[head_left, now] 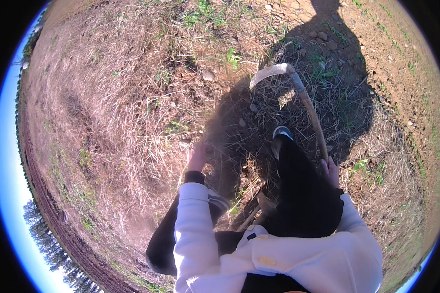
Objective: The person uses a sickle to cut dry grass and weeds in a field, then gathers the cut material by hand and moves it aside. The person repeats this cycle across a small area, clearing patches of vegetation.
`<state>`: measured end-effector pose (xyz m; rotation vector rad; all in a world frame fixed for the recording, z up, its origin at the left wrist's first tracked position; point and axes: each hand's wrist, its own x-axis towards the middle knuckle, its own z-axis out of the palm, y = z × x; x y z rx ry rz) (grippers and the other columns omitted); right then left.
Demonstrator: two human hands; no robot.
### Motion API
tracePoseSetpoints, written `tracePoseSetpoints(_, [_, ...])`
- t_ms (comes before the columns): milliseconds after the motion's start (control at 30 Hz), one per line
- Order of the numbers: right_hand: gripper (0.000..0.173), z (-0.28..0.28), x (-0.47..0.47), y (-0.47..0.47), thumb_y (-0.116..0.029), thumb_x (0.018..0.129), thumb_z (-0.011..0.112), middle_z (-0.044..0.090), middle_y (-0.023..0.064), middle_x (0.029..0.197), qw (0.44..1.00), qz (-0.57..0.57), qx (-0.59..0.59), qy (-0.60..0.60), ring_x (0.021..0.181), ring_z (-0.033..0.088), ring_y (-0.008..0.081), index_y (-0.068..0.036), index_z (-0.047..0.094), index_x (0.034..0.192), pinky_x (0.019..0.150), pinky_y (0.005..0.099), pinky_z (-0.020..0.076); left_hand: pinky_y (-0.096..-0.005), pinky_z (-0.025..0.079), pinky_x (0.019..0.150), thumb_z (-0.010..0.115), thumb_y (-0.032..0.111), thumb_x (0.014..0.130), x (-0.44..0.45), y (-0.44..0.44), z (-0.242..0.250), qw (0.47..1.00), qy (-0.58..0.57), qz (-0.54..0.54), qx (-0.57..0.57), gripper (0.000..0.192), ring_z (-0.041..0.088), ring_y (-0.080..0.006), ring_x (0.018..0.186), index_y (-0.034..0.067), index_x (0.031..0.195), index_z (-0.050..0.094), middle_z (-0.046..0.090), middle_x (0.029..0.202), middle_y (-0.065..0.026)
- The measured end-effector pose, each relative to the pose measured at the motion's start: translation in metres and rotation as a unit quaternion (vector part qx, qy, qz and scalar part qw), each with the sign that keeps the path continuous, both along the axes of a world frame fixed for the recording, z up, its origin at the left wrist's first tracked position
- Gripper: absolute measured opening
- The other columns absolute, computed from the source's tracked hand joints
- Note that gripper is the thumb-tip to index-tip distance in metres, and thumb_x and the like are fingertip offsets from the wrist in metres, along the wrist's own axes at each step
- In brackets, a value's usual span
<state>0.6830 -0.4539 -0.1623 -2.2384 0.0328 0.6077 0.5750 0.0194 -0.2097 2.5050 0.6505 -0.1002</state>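
Observation:
My right hand (330,171) grips the lower end of a sickle's long wooden handle (310,108), beside my right knee. The sickle's curved blade (269,72) is at the far end of the handle, its tip bent to the left over shaded dry grass. My left hand (197,155) reaches down to the dry grass (150,128) left of my feet. Its fingers are blurred, and a smeared brown patch lies just beyond them. Whether they hold grass I cannot tell.
My right shoe (282,132) and left shoe (219,202) stand on the ground. A pale stick (248,219) lies between my legs. Several stones (322,36) are scattered ahead. Bare soil (392,47) with small green plants runs along the right. Trees (47,234) edge the field at left.

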Motion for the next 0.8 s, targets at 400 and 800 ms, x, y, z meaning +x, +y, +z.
tracePoseSetpoints(400, [0.026,0.184,0.090,0.017,-0.029,0.091,0.055,0.050,0.0101,0.058,0.944,0.055,-0.083,-0.314,0.049,0.050,0.0207,-0.003,0.053,0.093,0.048,0.0338,0.0389,-0.0457,0.047,0.064,0.043,0.035,0.092,-0.096,0.105,0.093,0.935,0.033,0.253,0.245,0.030,0.061,-0.0368,0.072,0.011,0.090,0.062,0.065,0.084,-0.0167])
tracePoseSetpoints(800, [0.030,0.251,0.068,0.194,-0.033,0.084,0.063,0.057,0.0168,0.064,0.809,0.361,-0.201,-0.417,0.066,0.060,0.0351,-0.009,0.050,0.096,0.057,0.0425,0.0450,-0.0406,0.049,0.070,0.057,0.031,0.086,-0.083,0.078,0.087,0.941,-0.023,0.219,0.257,0.024,0.057,-0.0288,0.089,0.009,0.089,0.065,0.060,0.096,-0.0131])
